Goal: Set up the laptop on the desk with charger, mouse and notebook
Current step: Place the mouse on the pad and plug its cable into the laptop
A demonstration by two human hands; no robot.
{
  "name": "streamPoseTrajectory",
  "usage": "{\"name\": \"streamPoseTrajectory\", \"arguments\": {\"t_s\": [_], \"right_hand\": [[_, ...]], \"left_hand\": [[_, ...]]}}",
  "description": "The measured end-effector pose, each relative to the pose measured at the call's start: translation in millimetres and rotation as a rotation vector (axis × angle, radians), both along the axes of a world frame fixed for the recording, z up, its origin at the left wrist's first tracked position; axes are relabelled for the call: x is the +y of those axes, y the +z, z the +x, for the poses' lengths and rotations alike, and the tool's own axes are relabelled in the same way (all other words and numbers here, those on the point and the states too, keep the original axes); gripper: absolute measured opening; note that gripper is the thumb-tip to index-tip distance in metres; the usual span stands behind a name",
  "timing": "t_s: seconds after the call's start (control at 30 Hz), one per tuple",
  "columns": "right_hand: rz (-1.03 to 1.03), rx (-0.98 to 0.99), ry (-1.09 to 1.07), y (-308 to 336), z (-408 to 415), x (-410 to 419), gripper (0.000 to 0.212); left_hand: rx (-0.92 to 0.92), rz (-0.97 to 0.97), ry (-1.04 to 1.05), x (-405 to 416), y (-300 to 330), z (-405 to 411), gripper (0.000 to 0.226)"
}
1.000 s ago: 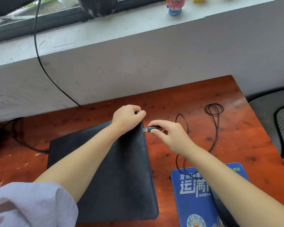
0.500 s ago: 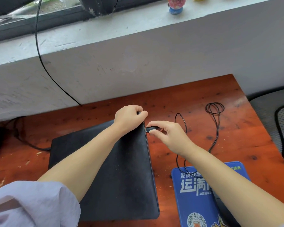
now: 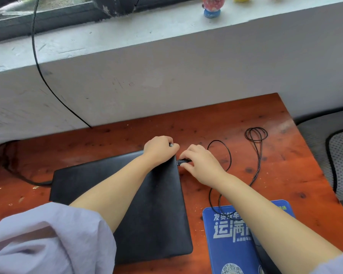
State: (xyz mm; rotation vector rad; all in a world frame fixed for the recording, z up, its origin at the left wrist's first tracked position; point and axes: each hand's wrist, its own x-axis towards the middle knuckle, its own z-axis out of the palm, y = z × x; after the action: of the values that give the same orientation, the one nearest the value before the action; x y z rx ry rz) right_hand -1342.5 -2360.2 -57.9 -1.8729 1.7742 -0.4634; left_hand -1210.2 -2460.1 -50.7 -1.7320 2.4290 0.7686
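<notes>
A closed black laptop (image 3: 154, 218) lies flat on the red-brown wooden desk (image 3: 285, 175). My left hand (image 3: 159, 150) grips its far right corner, fingers curled over the edge. My right hand (image 3: 201, 162) pinches a black USB plug (image 3: 182, 161) that sits against the laptop's right side near that corner. The plug's thin black cable (image 3: 229, 157) loops over the desk to the right and ends in a small coil (image 3: 255, 134). A blue mouse pad (image 3: 232, 240) with white lettering lies at the lower right; the dark mouse is mostly hidden under my right forearm.
A white wall and window ledge (image 3: 166, 30) rise right behind the desk, with small colourful figurines (image 3: 212, 6) on top. A black cable (image 3: 48, 84) hangs down the wall. Another dark cable (image 3: 18, 177) runs into the laptop's left side. A mesh chair (image 3: 341, 155) stands at right.
My right hand has pushed the USB plug leftward, from a small gap to flush against the laptop's right side. My left hand has kept its hold on the corner.
</notes>
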Motion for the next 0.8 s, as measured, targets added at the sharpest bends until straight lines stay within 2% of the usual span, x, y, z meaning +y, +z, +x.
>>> {"name": "streamPoseTrajectory", "arguments": {"t_s": [0.27,0.4,0.57,0.8], "right_hand": [[0.033,0.066,-0.018,-27,-1,-3,0.023],[0.042,0.07,-0.033,-29,1,-3,0.024],[0.066,0.137,-0.092,-11,1,12,0.037],[0.043,0.231,-0.264,28,-12,85,0.037]], "left_hand": [[0.027,-0.095,0.003,5,-29,-7,0.017],[0.086,-0.096,0.016,9,-25,0,0.024],[-0.006,-0.101,-0.049,20,-3,31,0.036],[0.045,-0.073,-0.096,71,25,74,0.035]]}}
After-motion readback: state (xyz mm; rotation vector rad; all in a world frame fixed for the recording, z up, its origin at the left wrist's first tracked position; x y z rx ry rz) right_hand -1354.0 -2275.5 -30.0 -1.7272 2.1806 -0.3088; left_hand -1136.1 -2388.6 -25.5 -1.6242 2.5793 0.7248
